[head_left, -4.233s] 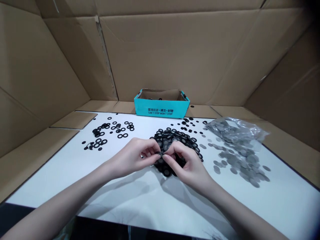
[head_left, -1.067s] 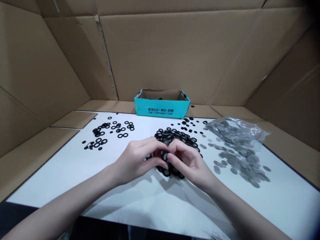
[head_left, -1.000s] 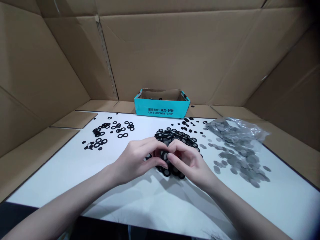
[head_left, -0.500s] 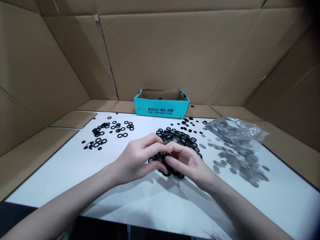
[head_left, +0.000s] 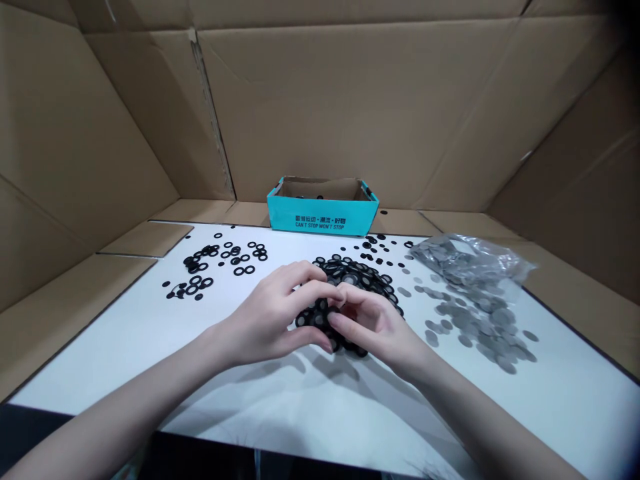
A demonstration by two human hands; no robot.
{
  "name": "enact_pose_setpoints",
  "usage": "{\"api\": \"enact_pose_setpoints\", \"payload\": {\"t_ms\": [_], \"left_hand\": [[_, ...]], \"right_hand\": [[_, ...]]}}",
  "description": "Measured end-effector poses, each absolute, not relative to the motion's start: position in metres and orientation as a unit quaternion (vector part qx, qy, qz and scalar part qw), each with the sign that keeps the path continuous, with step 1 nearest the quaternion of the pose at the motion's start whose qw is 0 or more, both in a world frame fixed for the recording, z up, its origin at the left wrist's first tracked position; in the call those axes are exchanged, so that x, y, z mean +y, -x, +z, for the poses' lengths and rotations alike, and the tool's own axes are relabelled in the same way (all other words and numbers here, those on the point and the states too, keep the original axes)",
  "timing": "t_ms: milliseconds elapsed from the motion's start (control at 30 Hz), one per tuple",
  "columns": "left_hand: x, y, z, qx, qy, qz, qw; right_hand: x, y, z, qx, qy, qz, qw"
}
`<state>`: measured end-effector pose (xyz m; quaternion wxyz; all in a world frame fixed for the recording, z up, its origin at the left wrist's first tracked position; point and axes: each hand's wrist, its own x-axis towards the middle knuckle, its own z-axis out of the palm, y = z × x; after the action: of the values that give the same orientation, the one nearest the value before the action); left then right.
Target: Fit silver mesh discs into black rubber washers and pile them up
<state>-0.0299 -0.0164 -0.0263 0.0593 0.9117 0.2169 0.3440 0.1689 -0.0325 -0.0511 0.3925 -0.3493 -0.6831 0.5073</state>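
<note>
My left hand [head_left: 285, 310] is curved over the near left side of a heap of black rings with grey discs in their middles [head_left: 357, 272]. Its thumb stands apart from its fingers, and its fingertips meet those of my right hand [head_left: 377, 325]. The right thumb and index finger are drawn together at the front of the heap. A dark edge shows by the right thumb tip, but the black heap behind hides what is pinched there. Both hands cover part of the heap.
Loose black rings [head_left: 249, 270] lie to the left on the white table [head_left: 115, 347]. Small black discs [head_left: 380, 261] are scattered behind the heap. Grey discs [head_left: 493, 330] spread out at the right beside a clear plastic bag [head_left: 505, 263]. A turquoise box [head_left: 323, 217] stands behind, before cardboard walls [head_left: 350, 100].
My left thumb and fingers have shifted slightly, with a little more of the heap showing between them. The right hand stays nearly in place, and the surrounding piles look unchanged.
</note>
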Motion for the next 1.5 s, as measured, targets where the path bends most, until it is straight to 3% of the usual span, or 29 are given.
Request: {"api": "enact_pose_setpoints", "payload": {"t_ms": [100, 300, 500, 633, 800, 1100, 1500], "left_hand": [[-0.015, 0.029, -0.031, 0.238, -0.899, 0.368, -0.010], [-0.014, 0.028, -0.032, 0.230, -0.903, 0.360, -0.050], [-0.013, 0.026, -0.033, 0.208, -0.896, 0.382, -0.088], [-0.011, 0.028, -0.034, 0.181, -0.907, 0.362, -0.113], [-0.013, 0.028, -0.031, 0.210, -0.905, 0.366, -0.061], [-0.022, 0.025, -0.028, 0.302, -0.881, 0.325, 0.167], [-0.017, 0.029, -0.021, 0.267, -0.934, 0.238, 0.015]], "right_hand": [[-0.032, -0.168, -0.052, -0.655, 0.359, 0.526, 0.406], [-0.030, -0.170, -0.049, -0.683, 0.394, 0.445, 0.424], [-0.030, -0.167, -0.053, -0.619, 0.390, 0.532, 0.427], [-0.030, -0.169, -0.054, -0.639, 0.387, 0.518, 0.417], [-0.030, -0.168, -0.052, -0.633, 0.403, 0.502, 0.430], [-0.031, -0.165, -0.053, -0.680, 0.422, 0.384, 0.461], [-0.036, -0.167, -0.048, -0.787, 0.349, 0.260, 0.438]]}}
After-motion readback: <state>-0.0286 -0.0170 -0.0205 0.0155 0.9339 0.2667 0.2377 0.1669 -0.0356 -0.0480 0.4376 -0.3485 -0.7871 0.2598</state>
